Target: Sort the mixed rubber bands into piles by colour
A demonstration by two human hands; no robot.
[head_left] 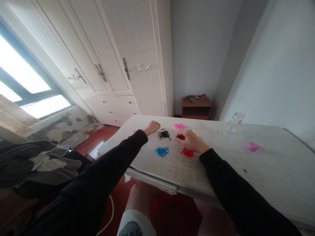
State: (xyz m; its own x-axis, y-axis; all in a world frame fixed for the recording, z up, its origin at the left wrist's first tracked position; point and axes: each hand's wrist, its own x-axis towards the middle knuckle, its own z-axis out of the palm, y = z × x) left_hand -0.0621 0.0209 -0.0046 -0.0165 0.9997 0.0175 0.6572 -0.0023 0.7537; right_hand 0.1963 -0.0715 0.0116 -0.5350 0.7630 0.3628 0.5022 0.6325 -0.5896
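Note:
My left hand (152, 127) is over the far left part of the white table, its thumb and fingers pinched together; whatever they hold is too small to make out. Just to its right is a pile of small black pieces (164, 134), with a loose one at its far edge. My right hand (189, 140) is closed, fingers curled, between the black pile and a heap of small red pieces (187, 152). What lies in those fingers is hidden. Blue pieces (162, 151) lie nearer me, and pink ones (178, 126) farther off. A few yellow pieces (196, 134) show behind my right hand.
A clear glass bottle (235, 122) and a purple pouch-like item (253, 146) are on the right side of the table (221, 164). Beyond the table are a white wardrobe (145, 88) and a brown nightstand (197, 107). Dark clothes (49, 164) are heaped at left.

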